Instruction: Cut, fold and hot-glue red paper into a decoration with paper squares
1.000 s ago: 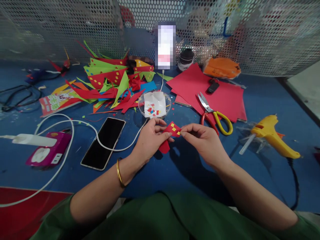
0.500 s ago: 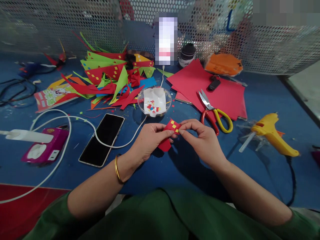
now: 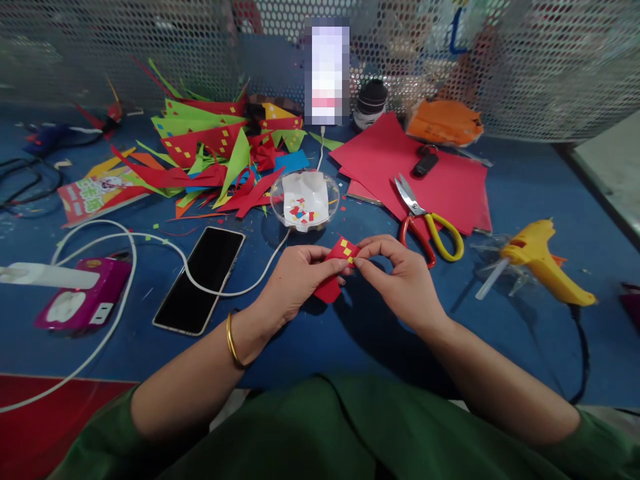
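A small folded piece of red paper (image 3: 329,289) with yellow squares on its upper part is held in front of me above the blue table. My left hand (image 3: 299,279) pinches it from the left, thumb on top. The thumb and forefinger of my right hand (image 3: 395,272) close together at its right edge, by a yellow square; whether a loose bit is between those fingertips is hidden. Just beyond my hands sits a clear round dish (image 3: 334,212) with a white paper (image 3: 305,190) in it, and small red, yellow and blue paper bits lie on that paper.
Scissors (image 3: 423,217) lie on red paper sheets (image 3: 465,193). A yellow glue gun (image 3: 545,257) lies right. Left are a dark phone (image 3: 200,280), white cable (image 3: 247,292) and purple power strip (image 3: 83,293). Cut coloured paper (image 3: 205,143) piles behind, near a lit phone (image 3: 327,73).
The view has shifted slightly, so the table things appear a little further left and up. Both hands stay at the red paper, the right fingertips still against its right edge.
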Action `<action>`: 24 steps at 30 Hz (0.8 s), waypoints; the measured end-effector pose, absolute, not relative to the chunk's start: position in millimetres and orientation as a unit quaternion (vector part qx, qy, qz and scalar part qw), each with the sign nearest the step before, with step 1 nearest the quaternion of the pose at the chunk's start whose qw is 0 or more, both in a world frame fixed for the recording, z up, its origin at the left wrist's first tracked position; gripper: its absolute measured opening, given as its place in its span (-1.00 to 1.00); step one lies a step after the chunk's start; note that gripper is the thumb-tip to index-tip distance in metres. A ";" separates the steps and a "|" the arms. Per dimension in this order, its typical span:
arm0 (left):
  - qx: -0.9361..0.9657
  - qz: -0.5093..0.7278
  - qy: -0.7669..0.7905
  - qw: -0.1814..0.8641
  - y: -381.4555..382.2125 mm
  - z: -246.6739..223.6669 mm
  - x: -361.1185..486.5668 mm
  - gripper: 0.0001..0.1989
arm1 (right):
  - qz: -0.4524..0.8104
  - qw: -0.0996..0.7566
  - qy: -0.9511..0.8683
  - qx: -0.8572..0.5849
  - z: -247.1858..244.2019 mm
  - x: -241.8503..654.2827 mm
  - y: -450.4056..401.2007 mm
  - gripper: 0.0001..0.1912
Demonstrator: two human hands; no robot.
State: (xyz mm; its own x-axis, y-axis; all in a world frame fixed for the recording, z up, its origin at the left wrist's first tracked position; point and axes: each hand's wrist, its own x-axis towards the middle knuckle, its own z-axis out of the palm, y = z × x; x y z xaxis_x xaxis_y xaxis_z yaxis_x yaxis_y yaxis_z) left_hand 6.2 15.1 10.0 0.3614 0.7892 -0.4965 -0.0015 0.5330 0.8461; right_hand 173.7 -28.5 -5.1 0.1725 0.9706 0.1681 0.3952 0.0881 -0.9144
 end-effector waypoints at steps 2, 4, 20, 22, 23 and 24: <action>0.409 0.281 0.491 0.716 14.4 8.6 6.5 -0.88 | 0.308 0.469 -0.566 -0.604 -4.2 172.9 -28.8 -0.93; 0.427 0.287 0.489 0.705 13.6 7.5 6.7 -0.86 | 0.310 0.464 -0.566 -0.606 -3.0 172.1 -29.4 -0.92; 0.442 0.282 0.497 0.692 11.9 10.2 8.1 -0.85 | 0.564 0.493 -0.362 -0.554 -3.0 175.4 -26.7 -0.55; 0.452 0.276 0.499 0.686 11.7 10.4 8.1 -0.85 | 0.562 0.491 -0.361 -0.559 -5.0 173.9 -27.1 -0.58; 0.458 0.273 0.501 0.682 11.6 10.6 8.2 -0.85 | 0.560 0.488 -0.362 -0.563 -5.8 173.5 -27.2 -0.59; 0.463 0.270 0.503 0.678 11.6 10.9 8.3 -0.84 | 0.559 0.487 -0.362 -0.565 -6.4 173.3 -27.1 -0.61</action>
